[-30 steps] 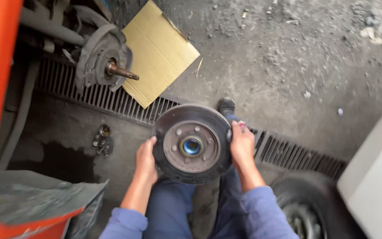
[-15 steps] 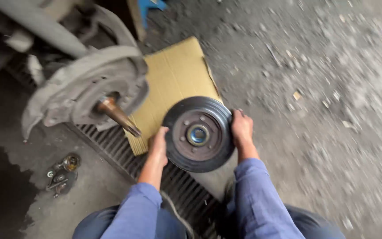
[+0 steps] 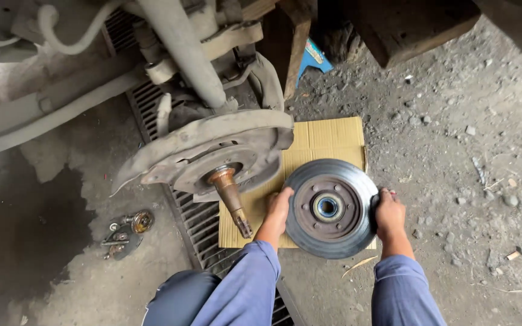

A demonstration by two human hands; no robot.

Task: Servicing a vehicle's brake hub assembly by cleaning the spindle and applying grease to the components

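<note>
Brake disc (image 3: 331, 208) sits face-up over the cardboard sheet (image 3: 327, 140), left hand (image 3: 278, 208) and right hand (image 3: 389, 212) clamping opposite rims. Mounting looks in hand: lift, tilt, align its bore with the rusty spindle (image 3: 231, 192) to the left.

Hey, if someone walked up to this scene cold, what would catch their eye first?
Probably the grey brake disc in the middle, gripped at its rim by the left hand and the right hand over a sheet of cardboard on the gritty ground. Just left of it, a rusty bare spindle sticks out from the backing plate under the raised vehicle.
</note>
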